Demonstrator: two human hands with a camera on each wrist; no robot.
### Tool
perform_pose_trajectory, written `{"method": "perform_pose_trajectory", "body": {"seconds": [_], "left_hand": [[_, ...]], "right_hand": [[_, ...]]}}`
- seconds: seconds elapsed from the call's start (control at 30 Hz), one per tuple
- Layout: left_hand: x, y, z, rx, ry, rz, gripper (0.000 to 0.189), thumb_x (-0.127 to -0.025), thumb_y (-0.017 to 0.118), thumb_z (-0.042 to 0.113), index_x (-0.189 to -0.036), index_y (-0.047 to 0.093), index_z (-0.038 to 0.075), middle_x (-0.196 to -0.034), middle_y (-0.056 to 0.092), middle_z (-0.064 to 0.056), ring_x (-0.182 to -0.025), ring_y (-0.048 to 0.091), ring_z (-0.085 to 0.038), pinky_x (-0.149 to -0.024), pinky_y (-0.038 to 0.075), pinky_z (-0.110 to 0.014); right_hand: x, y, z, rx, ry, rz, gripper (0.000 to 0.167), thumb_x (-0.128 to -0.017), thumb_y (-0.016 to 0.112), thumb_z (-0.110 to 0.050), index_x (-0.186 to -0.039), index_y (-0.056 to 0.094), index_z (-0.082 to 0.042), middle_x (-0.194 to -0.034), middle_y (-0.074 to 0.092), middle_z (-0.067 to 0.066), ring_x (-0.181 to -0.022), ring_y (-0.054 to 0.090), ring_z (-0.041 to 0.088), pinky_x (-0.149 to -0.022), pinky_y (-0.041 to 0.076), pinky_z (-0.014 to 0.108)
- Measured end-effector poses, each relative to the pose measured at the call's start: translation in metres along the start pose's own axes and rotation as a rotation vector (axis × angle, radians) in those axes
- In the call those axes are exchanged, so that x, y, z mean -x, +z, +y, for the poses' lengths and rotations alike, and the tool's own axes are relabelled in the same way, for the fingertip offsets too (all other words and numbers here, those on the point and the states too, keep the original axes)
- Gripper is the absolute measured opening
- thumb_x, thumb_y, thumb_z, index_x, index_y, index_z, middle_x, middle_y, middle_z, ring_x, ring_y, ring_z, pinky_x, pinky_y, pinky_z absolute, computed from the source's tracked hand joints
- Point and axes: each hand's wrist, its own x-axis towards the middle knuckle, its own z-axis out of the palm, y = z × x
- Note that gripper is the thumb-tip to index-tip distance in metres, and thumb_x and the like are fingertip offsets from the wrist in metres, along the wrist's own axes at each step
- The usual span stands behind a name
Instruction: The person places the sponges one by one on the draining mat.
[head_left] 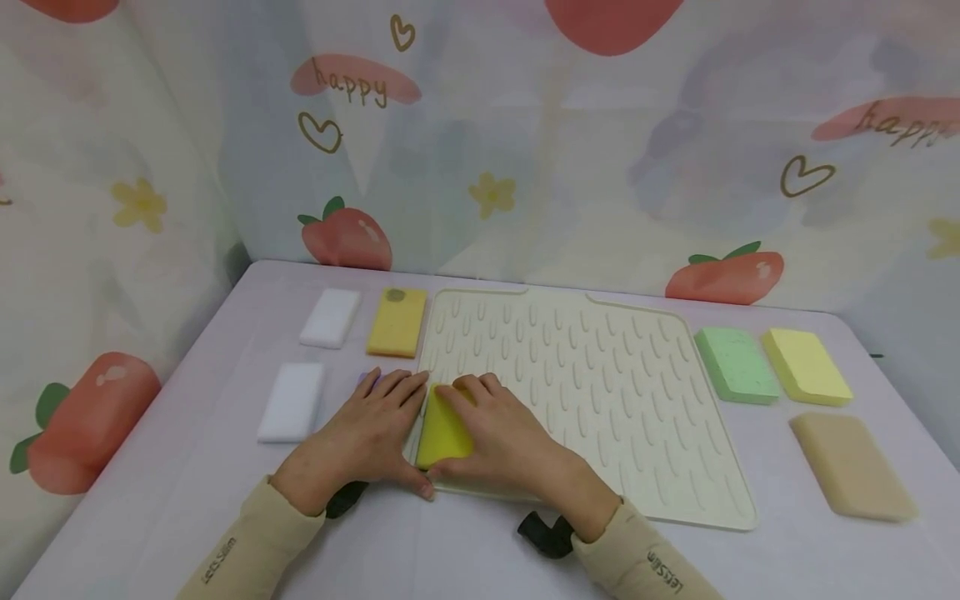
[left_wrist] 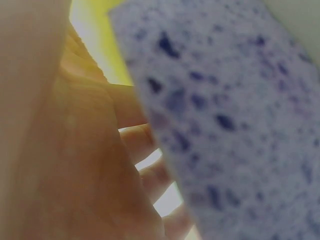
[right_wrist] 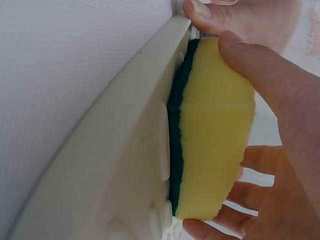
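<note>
A yellow sponge (head_left: 444, 433) with a dark green scouring layer (right_wrist: 176, 125) lies green side down on the left end of the cream ridged mat (head_left: 615, 400). My right hand (head_left: 510, 437) grips it, thumb at the near end and fingertips at the far end. Beside it, at the mat's left edge, rests my left hand (head_left: 375, 425), fingers extended and thumb stretched toward the mat's near left corner. A purple speckled sponge (left_wrist: 225, 125) is under and left of the left hand, mostly hidden in the head view; the left fingers are not curled round it.
Left of the mat lie two white sponges (head_left: 330, 317) and a yellow-orange sponge (head_left: 397, 323). On the right are a green sponge (head_left: 737, 365), a pale yellow sponge (head_left: 807, 367) and a tan sponge (head_left: 852, 467). Patterned curtains hang behind the table.
</note>
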Motion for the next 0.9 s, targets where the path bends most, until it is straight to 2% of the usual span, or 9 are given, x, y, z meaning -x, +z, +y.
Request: {"method": "perform_pose_trajectory", "body": {"seconds": [0.23, 0.53, 0.9], "left_hand": [[0.001, 0.001, -0.001, 0.001, -0.006, 0.004, 0.131, -0.056, 0.074, 0.083, -0.152, 0.037, 0.002, -0.161, 0.031, -0.011, -0.147, 0.027, -0.032, -0.121, 0.016, -0.060], [0.000, 0.001, -0.001, -0.006, 0.007, 0.014, 0.129, -0.058, 0.074, 0.082, -0.151, 0.038, 0.001, -0.160, 0.033, -0.011, -0.146, 0.029, -0.032, -0.121, 0.018, -0.060], [0.000, 0.000, -0.001, 0.006, -0.001, -0.003, 0.130, -0.056, 0.075, 0.082, -0.152, 0.037, 0.001, -0.161, 0.032, -0.011, -0.147, 0.028, -0.032, -0.121, 0.017, -0.059]], "right_hand": [[0.001, -0.001, -0.002, -0.036, 0.010, -0.009, 0.091, -0.077, 0.073, -0.067, -0.147, 0.046, -0.014, -0.141, 0.050, 0.009, -0.127, 0.047, 0.027, -0.108, 0.044, 0.044], [0.006, -0.006, -0.004, -0.088, 0.014, 0.003, 0.092, -0.079, 0.070, -0.067, -0.151, 0.041, -0.017, -0.154, 0.038, 0.013, -0.141, 0.037, 0.030, -0.115, 0.037, 0.049], [0.019, -0.021, 0.005, -0.117, 0.087, 0.056, 0.084, -0.083, 0.070, -0.061, -0.150, 0.043, -0.019, -0.156, 0.037, 0.009, -0.141, 0.037, 0.028, -0.110, 0.043, 0.048]]}}
